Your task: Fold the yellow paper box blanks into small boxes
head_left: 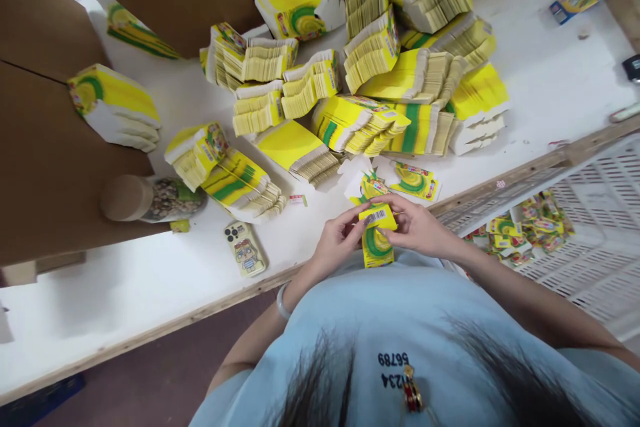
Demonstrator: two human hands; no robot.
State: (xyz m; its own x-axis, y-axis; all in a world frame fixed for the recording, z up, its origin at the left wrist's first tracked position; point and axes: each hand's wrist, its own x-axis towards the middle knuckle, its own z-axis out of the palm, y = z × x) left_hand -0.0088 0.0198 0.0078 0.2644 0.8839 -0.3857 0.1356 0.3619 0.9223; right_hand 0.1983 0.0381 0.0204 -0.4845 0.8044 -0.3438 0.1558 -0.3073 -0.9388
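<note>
Close to my body, at the table's front edge, both hands hold one small yellow and green printed carton (pixel 378 247) with a barcode on its upper flap. My left hand (pixel 340 235) pinches the carton's left side, with the thumb on the flap near the barcode. My right hand (pixel 413 223) grips the right side, its fingers along the top edge and thumb at the front. Just beyond my hands lie a few loose flat cartons (pixel 371 185), partly covered by my fingers. Another flat carton (pixel 414 181) lies on the table to their right.
Stacks of flat yellow cartons (pixel 313 87) spread across the white table (pixel 200 267). At left are a jar (pixel 173 200), a phone (pixel 245 250) and large cardboard boxes (pixel 45 107). A white crate (pixel 595 267) holding several small packs (pixel 530 223) stands at right, below the wooden table edge.
</note>
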